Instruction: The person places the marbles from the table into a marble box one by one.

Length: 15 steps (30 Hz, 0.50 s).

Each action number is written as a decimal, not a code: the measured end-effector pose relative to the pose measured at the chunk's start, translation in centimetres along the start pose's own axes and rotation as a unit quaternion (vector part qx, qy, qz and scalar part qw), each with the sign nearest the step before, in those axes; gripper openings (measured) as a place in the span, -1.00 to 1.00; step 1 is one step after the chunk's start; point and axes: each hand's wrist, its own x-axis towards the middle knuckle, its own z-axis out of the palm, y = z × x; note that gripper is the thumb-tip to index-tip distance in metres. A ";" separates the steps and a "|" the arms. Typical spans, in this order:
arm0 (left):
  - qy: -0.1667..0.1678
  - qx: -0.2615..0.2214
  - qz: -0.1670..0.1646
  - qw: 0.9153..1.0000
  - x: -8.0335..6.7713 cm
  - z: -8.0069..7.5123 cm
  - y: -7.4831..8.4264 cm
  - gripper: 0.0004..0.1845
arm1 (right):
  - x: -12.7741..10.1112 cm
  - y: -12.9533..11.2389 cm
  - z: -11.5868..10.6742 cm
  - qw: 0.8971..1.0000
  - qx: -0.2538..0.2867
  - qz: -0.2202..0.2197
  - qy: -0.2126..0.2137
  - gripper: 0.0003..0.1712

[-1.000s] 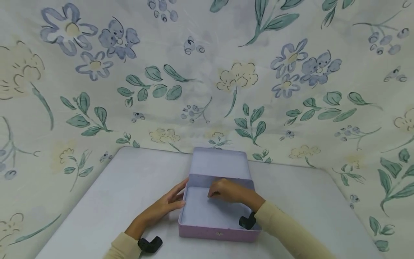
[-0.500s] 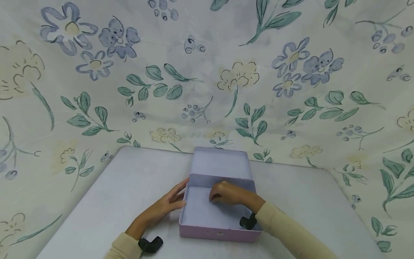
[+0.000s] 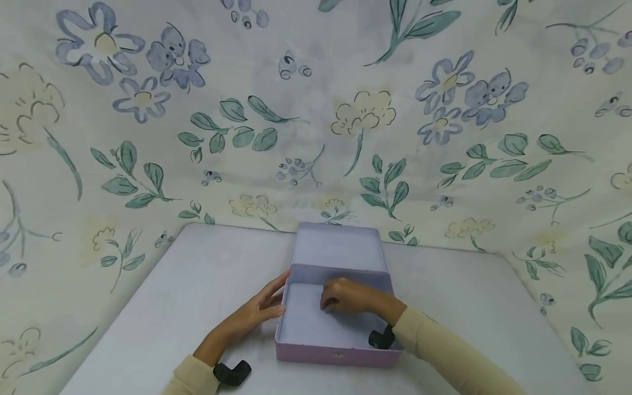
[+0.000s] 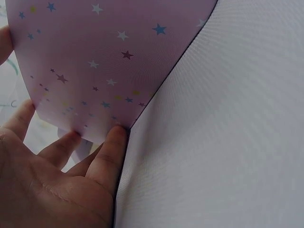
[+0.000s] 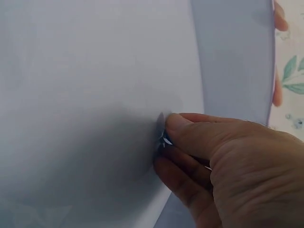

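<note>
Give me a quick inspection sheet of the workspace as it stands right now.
Surface: pale table, bare where visible.
Job's things: pink tin box open, lid leaning back; star print on its outer wall.
Clutter: nothing seen.
Hands: left hand rests flat against the box's left wall; right hand inside the box, fingertips pinching something small, too blurred to name.
Cables: nothing seen.
Surroundings: floral cloth draped behind and beside the table.

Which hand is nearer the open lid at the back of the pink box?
Right. The right hand is inside the pink box, just before the lid; the left hand rests against the box's outer left side.
</note>
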 end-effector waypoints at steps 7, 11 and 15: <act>0.004 -0.001 -0.001 1.000 -0.4 0.3 -0.2 -0.20 | -0.3 -0.4 -0.1 1.000 0.000 0.003 0.002 -0.82; 0.010 0.005 -0.006 1.000 -0.7 0.0 -0.2 -0.20 | -0.2 -1.0 -1.2 1.000 0.025 0.005 0.017 -0.79; 0.003 0.002 0.009 1.000 -0.4 0.1 -0.4 -0.21 | -1.0 -1.0 -2.8 0.999 0.036 0.018 0.020 -0.77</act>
